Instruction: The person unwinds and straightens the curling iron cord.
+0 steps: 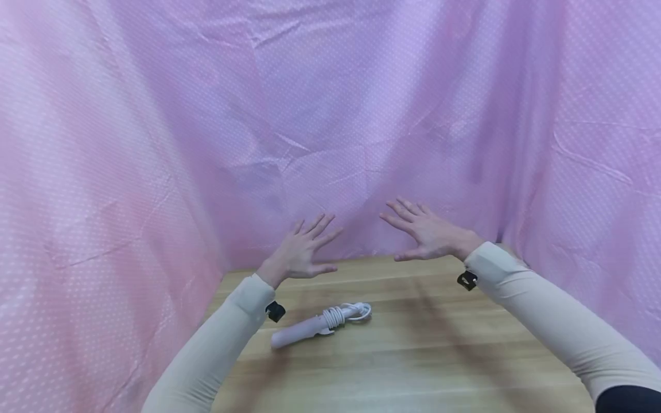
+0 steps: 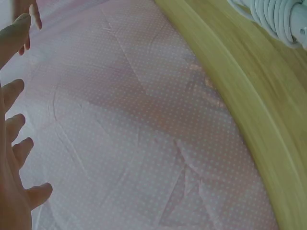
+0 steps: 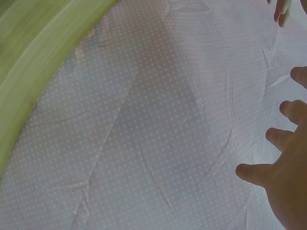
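Both hands are held up over the far part of the table, fingers spread and nothing in them. My left hand (image 1: pixel 298 252) is above and beyond a curling iron (image 1: pixel 304 331), which lies on the wood with its white cord (image 1: pixel 334 316) wound round it. To the right, my right hand (image 1: pixel 431 232) hovers with its palm facing down and forward, apart from the left. In the left wrist view the wound cord (image 2: pixel 273 17) shows at the top right corner, well away from the fingers (image 2: pixel 21 151). The right wrist view shows spread fingers (image 3: pixel 280 139) touching nothing.
A light wooden table (image 1: pixel 413 355) lies below the hands. Pink dotted cloth (image 1: pixel 330 115) hangs behind it and along both sides, close to the table's far edge. A small black device (image 1: pixel 276 311) sits at the left wrist and another (image 1: pixel 467 280) at the right.
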The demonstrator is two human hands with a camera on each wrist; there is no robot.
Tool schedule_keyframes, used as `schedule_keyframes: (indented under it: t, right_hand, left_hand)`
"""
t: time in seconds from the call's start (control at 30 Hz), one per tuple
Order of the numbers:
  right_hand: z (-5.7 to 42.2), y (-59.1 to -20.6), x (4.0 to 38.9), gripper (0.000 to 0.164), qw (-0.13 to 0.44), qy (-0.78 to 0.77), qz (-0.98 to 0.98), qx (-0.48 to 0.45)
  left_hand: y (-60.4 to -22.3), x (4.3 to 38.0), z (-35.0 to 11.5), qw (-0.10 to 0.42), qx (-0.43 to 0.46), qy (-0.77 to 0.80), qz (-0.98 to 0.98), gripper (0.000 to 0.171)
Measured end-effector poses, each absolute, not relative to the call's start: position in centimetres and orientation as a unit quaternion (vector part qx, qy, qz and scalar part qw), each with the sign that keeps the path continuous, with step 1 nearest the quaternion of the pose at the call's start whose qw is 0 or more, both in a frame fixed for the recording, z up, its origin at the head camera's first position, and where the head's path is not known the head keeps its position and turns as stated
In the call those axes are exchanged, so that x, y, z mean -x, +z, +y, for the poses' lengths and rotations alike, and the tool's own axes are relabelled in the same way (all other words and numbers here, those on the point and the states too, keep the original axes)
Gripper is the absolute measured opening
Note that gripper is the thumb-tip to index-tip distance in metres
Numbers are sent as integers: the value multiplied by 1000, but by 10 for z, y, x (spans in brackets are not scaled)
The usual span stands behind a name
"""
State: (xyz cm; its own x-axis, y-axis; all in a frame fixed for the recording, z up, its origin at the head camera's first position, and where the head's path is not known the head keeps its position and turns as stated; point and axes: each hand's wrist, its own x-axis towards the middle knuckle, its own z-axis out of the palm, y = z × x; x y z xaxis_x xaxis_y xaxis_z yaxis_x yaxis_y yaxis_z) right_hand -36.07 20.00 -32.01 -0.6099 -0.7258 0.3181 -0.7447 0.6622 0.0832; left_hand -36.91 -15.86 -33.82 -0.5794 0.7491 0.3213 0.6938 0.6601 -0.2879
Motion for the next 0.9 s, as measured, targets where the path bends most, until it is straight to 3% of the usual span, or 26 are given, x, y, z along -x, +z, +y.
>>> schedule_keyframes:
  t: [0.5, 0.67, 0.9]
  right_hand:
    - [195, -350, 365, 88, 107, 159, -894, -405]
    - [191, -364, 367, 67, 155, 211, -875, -408]
    - [183, -385, 369, 45, 200, 253, -850, -416]
  left_hand:
    - [-399, 352, -192, 113, 383, -141, -906, 78]
    - [-426, 345, -208, 103, 363, -193, -906, 69]
    - [-459, 329, -226, 90, 340, -279, -894, 39]
